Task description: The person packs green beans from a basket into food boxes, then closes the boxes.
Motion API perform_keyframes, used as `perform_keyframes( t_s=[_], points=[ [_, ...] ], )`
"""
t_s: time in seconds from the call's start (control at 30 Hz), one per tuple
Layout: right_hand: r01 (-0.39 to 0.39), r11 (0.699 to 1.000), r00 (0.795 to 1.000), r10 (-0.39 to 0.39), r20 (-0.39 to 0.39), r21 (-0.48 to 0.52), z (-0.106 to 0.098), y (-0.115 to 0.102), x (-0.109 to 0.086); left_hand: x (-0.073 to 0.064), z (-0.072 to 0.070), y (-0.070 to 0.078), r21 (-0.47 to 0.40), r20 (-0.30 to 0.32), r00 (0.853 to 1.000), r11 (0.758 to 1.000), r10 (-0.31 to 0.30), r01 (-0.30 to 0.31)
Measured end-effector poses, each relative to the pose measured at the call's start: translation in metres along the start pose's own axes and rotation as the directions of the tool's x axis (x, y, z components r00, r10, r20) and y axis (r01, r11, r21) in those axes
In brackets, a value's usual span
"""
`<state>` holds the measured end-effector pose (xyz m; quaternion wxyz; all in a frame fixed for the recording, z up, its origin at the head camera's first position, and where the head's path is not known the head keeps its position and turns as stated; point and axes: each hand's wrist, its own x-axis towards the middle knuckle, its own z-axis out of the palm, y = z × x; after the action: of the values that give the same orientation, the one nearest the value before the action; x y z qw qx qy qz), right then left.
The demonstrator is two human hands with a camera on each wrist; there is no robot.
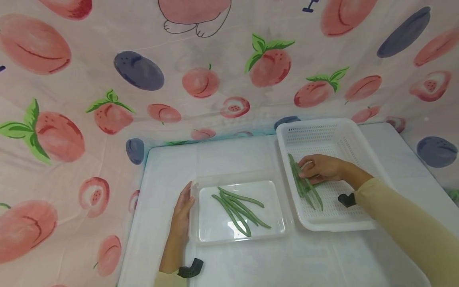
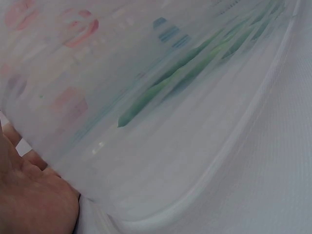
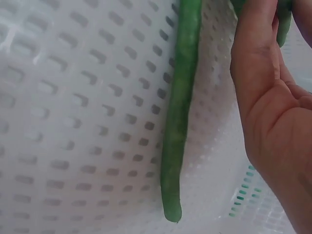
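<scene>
At the left end of a clear plastic container (image 1: 193, 227), my left hand (image 1: 183, 205) holds the wall, its thumb near the rim. Several green beans (image 1: 238, 207) lie fanned out on the container floor; the left wrist view shows green beans (image 2: 168, 80) blurred through the clear wall. Inside the white perforated basket (image 1: 362, 147), my right hand (image 1: 324, 166) pinches green beans (image 1: 297, 179) by the basket's left wall. One long green bean (image 3: 180, 112) hangs in front of the holes in the right wrist view. The right fingertips are partly hidden there.
Both containers stand side by side on a white table (image 1: 168, 163), the basket to the right and slightly farther back. Fruit-printed cloth (image 1: 215, 48) rises behind and along both sides. A dark wrist-worn piece (image 1: 191, 268) sits by each sleeve.
</scene>
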<state>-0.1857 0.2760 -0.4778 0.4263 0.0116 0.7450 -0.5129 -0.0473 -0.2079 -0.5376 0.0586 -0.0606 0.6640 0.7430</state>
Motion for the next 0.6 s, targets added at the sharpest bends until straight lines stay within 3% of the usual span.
perform_keyframes(
  t_s=[0.6],
  points=[
    [0.076, 0.996, 0.997, -0.076, -0.002, -0.035, 0.003, -0.011, -0.021, 0.0, 0.0, -0.001, 0.008, -0.004, 1.0, 1.0, 0.004, -0.004]
  ],
)
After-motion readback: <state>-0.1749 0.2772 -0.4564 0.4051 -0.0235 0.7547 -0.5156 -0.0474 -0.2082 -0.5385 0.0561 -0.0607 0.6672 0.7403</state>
